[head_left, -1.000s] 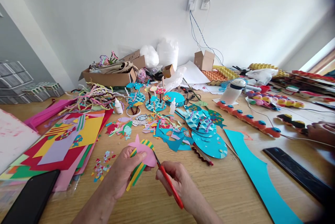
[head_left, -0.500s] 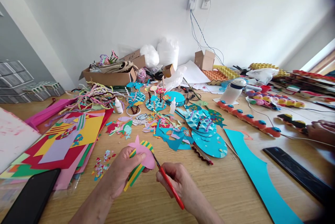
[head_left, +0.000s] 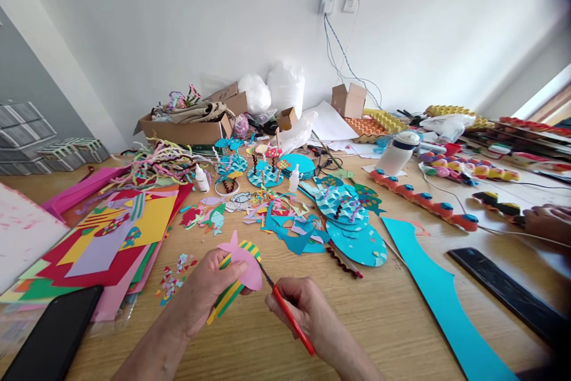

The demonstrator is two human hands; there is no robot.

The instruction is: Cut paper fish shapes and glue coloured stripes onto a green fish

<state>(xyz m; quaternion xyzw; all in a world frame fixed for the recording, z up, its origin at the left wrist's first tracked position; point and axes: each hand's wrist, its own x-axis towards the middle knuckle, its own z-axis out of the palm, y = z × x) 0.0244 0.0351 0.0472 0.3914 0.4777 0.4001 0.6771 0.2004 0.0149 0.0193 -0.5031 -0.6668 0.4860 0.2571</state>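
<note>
Between the thumb and fingers of my left hand (head_left: 216,283) is a pink paper fish (head_left: 250,274), tail pointing up. Green and yellow paper strips (head_left: 232,298) lie behind it and stick out past its edges. My right hand (head_left: 301,306) is closed around red-handled scissors (head_left: 289,315). Their dark blades touch the right edge of the fish and the strips; whether the blades are apart is hard to see. Tiny coloured paper scraps (head_left: 175,279) lie on the table left of my hands.
Stacked coloured paper (head_left: 111,244) and a black phone (head_left: 56,333) lie left. Beyond my hands are paper fish (head_left: 217,217), glue bottles (head_left: 201,179) and blue paper discs (head_left: 359,244). A long blue paper piece (head_left: 439,292) lies right, near another person's hand (head_left: 546,223).
Almost nothing differs. The lower ends of the striped paper have shifted slightly left, and my hands and the scissors keep nearly the same place.
</note>
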